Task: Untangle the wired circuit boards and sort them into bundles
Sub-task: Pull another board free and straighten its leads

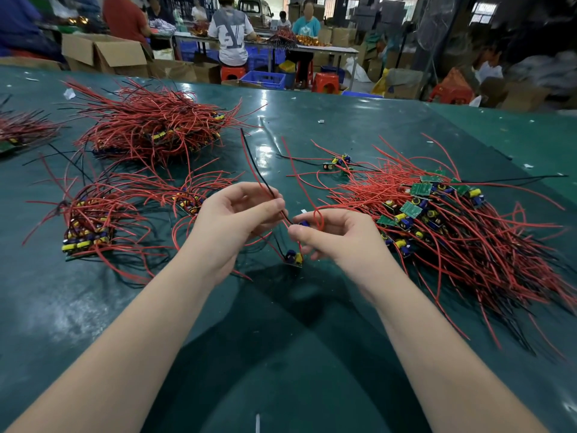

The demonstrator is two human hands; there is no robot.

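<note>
We were partway through. Our left hand (232, 215) pinched a red and a black wire (262, 178) that rose from its fingertips, and our right hand (335, 234) was curled round a small board's blue part, a red wire looped over it. The two hands were nearly touching, and one circuit board (293, 258) hung just below them on its wires, above the desk (281, 354). To the right of our right hand lay the big loose tangle (443, 220), boards and wires still mixed; that looked like most of the work left. To the left of our left hand sat a sorted bundle (86, 226), a smaller one (190, 201) just beside that hand, and a larger heap (150, 126) beyond them.
</note>
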